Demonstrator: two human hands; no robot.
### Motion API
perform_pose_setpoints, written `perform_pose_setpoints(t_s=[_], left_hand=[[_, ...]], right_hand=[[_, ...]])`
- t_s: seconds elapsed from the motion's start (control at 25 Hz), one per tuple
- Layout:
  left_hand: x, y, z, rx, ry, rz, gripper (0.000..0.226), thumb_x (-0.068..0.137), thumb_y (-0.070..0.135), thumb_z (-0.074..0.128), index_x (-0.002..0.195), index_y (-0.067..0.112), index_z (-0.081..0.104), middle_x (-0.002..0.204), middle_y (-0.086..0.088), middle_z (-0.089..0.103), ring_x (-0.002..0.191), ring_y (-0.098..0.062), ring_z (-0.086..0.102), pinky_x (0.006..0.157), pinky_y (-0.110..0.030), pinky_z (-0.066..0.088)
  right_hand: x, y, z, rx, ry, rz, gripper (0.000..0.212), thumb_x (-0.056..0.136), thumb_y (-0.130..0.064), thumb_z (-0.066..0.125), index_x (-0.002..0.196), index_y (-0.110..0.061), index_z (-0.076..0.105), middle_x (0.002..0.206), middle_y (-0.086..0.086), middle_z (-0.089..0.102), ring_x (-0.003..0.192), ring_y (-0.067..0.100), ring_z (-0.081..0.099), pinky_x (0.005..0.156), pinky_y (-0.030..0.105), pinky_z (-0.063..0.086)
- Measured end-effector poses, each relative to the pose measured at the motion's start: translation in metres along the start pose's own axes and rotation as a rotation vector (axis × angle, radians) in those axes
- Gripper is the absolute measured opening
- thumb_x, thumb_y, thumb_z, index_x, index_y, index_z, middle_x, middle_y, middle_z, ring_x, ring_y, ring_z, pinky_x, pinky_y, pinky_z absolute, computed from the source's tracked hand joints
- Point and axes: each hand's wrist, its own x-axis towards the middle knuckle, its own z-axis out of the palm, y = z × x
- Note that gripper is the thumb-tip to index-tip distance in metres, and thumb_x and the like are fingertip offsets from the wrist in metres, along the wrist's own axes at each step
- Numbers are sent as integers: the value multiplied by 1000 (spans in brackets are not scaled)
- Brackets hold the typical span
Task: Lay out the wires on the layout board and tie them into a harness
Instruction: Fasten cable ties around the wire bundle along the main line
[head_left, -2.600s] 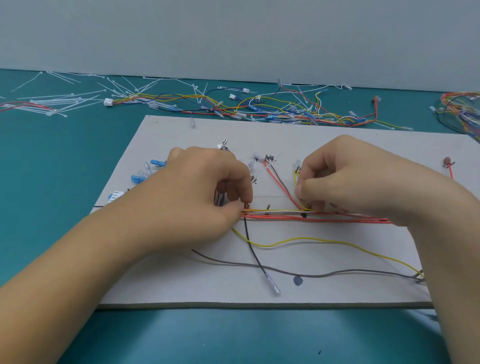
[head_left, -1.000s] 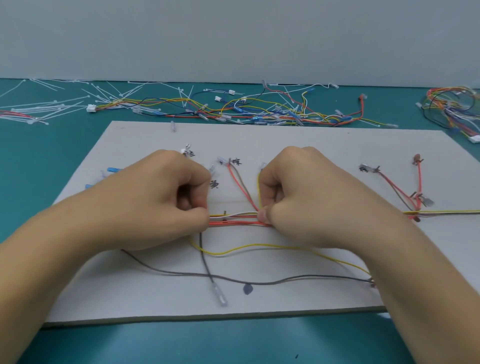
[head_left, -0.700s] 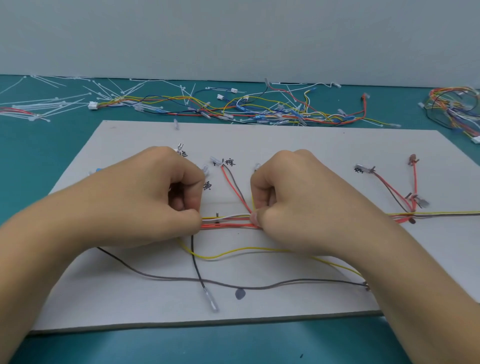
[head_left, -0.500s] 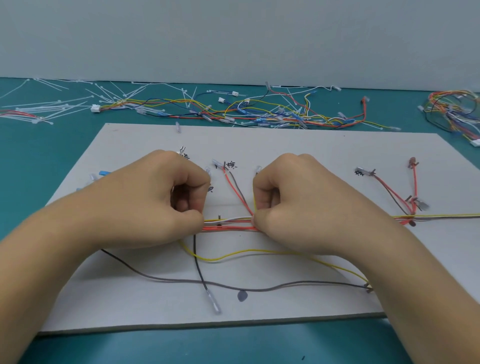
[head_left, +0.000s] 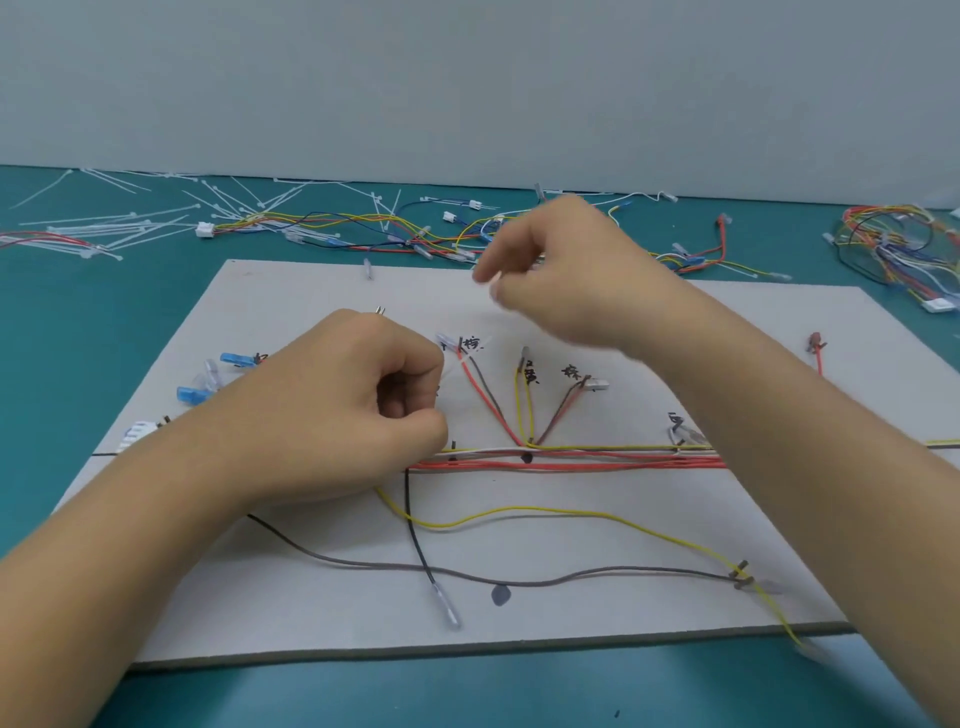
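A grey layout board (head_left: 571, 312) lies on the teal table. A bundle of red, white and yellow wires (head_left: 571, 460) runs left to right across its middle, and branch wires fan up from it to handwritten labels. My left hand (head_left: 353, 410) rests on the board with its fingers curled, pinching the left end of the bundle. My right hand (head_left: 561, 275) is raised over the far part of the board, blurred, with thumb and forefinger close together; whether it holds anything is unclear. A loose yellow wire (head_left: 545, 512), a grey wire (head_left: 571, 578) and a black wire (head_left: 415, 535) lie below the bundle.
Loose coloured wires (head_left: 363, 228) and white cable ties (head_left: 104, 228) are strewn along the table behind the board. A tangled wire coil (head_left: 893, 244) sits at the far right. Blue terminals (head_left: 189, 393) lie at the board's left edge.
My right hand has let go of the bundle and lifted up and away toward the far side of the board. My left hand keeps its pinch on the bundle's left end.
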Motion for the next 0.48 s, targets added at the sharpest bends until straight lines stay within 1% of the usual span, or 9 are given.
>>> perform_pose_setpoints(t_s=[0.08,0.16,0.2,0.28,0.4,0.48], left_hand=[[-1,-1,0,10,-1,-8,17,70,28,60,60,17,53,57,0,53,53,-11,48,56,-37,46],[-1,-4,0,4,-9,-21,17,71,29,60,62,15,54,58,-2,53,53,-10,47,56,-37,45],[-1,-5,0,-3,-12,-26,18,72,29,60,63,15,54,59,-3,53,54,-10,47,56,-38,45],[-1,-6,0,-10,-18,-24,18,72,29,61,64,14,54,59,-3,53,54,-10,46,55,-38,45],[0,-6,1,-15,-28,-19,19,73,30,61,63,15,53,59,-2,52,53,-9,46,54,-38,45],[0,-7,1,-11,-35,-24,20,73,31,61,63,16,54,59,-2,53,53,-9,46,54,-38,45]], right_hand=[[45,12,1,-27,65,67,31,88,-5,58,96,-25,81,90,-4,72,72,5,59,58,16,42],[78,27,5,-98,15,123,32,88,-3,58,100,-22,81,93,0,71,81,14,63,66,19,45],[89,33,9,-144,-25,117,31,88,-4,61,100,-23,82,94,-1,71,85,16,63,69,19,45],[102,40,17,-206,-42,67,28,86,-6,66,97,-25,83,90,-5,70,84,13,60,66,18,43],[113,44,25,-180,-16,16,27,83,-6,71,94,-27,84,73,-16,62,70,4,56,61,17,40],[118,45,26,-161,-38,15,23,82,-9,76,93,-28,83,72,-16,61,69,0,55,62,17,40]])
